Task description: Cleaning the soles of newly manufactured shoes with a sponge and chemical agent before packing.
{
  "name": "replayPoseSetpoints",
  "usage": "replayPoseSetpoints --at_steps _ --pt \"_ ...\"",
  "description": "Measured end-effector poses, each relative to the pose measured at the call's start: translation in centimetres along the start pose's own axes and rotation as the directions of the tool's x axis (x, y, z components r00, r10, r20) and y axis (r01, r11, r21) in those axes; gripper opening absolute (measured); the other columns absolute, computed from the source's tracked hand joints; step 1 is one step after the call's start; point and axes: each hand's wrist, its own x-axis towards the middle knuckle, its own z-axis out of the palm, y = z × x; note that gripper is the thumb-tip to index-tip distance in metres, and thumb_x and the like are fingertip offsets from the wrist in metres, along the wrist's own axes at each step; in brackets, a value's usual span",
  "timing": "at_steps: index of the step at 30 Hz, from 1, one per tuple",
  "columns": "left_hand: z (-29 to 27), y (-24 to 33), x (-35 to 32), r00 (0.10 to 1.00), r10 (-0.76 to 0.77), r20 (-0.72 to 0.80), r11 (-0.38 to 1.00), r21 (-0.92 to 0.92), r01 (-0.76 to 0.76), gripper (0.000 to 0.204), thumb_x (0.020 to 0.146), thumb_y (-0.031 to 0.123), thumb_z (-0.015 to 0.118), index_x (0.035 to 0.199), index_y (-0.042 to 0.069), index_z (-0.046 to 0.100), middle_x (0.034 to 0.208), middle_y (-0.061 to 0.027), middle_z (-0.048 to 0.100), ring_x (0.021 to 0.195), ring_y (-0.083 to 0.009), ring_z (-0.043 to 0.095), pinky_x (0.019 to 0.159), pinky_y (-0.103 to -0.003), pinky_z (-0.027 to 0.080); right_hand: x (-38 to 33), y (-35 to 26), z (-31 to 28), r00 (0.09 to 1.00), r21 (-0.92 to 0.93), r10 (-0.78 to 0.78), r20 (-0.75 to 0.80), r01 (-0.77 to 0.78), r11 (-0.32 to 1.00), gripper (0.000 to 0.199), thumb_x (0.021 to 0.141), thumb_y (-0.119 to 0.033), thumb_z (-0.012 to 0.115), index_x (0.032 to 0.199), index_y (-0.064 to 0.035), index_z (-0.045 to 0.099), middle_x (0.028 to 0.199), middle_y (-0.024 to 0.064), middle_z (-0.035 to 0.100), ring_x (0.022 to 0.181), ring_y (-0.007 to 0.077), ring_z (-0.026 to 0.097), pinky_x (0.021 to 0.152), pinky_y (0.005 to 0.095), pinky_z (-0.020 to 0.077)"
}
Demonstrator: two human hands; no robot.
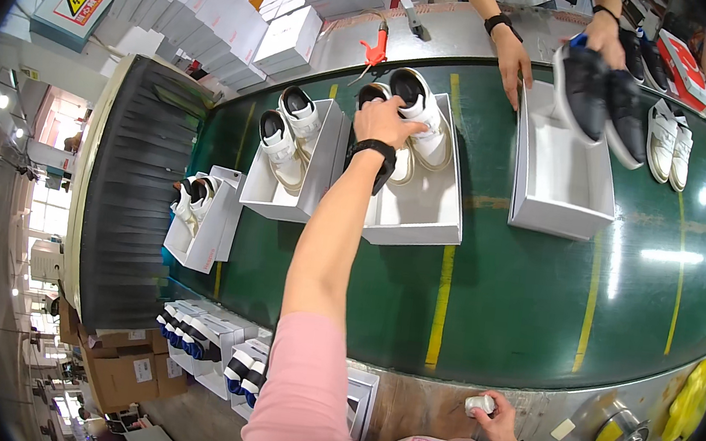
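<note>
My left hand [383,125] reaches far across the green belt, its fingers closed over a pair of white sneakers [432,143] with dark linings. The hand hides much of the left sneaker. Both sneakers lean toe-down in an open white shoebox [415,218]. Close to my body, at the belt's near metal edge, my right hand [502,424] is closed on a small white roundish object [480,404] whose kind I cannot make out. Left of the box, another pair of white sneakers [283,149] rests in a second shoebox [281,204].
Opposite me, a co-worker's hand [512,61] touches a shoebox [560,212]; the other [606,40] holds black shoes [586,94] above it. White sneakers [669,146] stand on the belt's right. A dark strip curtain [132,197] hangs left. Shoeboxes [194,10] are stacked behind.
</note>
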Motion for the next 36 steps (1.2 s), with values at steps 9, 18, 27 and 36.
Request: replayPoseSetpoints --at_steps 9,18,27,36 --pt "-13.4 4.4 -9.0 0.950 -0.148 -0.276 0.441 -0.878 -0.186 0.048 0.078 0.017 0.090 0.114 -0.004 0.066 0.110 -0.0111 0.072 0.095 -0.0179 0.067 0.085 -0.033 0.054 0.3 0.2 -0.7 0.989 -0.194 -0.150 0.007 0.149 0.970 0.043 0.084 -0.018 0.082 0.120 -0.0009 0.067 0.101 0.0111 0.074 0.091 0.0167 0.070 0.083 0.0335 0.0576" --pt "-7.5 12.6 -35.8 0.806 0.029 0.592 -0.406 -0.729 0.550 0.049 0.106 0.032 0.056 0.145 0.005 0.048 0.142 -0.0128 0.060 0.127 -0.0306 0.060 0.107 -0.049 0.051 -6.8 -6.3 -5.5 0.840 -0.193 -0.411 -0.353 0.365 0.911 0.041 0.085 -0.007 0.079 0.123 -0.0041 0.063 0.103 0.0056 0.069 0.092 0.0142 0.065 0.080 0.0294 0.0538" --pt "4.9 11.4 -57.8 0.067 -0.188 0.980 -0.667 -0.178 0.724 0.033 0.101 0.011 0.060 0.132 0.005 0.052 0.117 -0.0139 0.063 0.107 -0.0302 0.064 0.099 -0.046 0.053 -22.2 -11.1 -20.6 0.170 -0.790 -0.795 -0.582 0.114 0.603 0.037 0.090 -0.005 0.074 0.125 -0.0012 0.062 0.119 0.0119 0.066 0.112 0.0265 0.064 0.096 0.0372 0.0497" --pt "2.8 9.2 -63.5 0.979 0.065 0.195 0.934 -0.358 0.009 0.047 0.077 0.015 0.083 0.115 -0.006 0.067 0.095 -0.0191 0.060 0.095 -0.0334 0.061 0.084 -0.040 0.050 -27.2 -8.0 -30.2 0.307 -0.754 -0.689 -0.657 -0.296 0.587 0.040 0.089 -0.010 0.074 0.128 -0.0053 0.063 0.122 0.0133 0.068 0.113 0.0328 0.063 0.097 0.0405 0.0497"
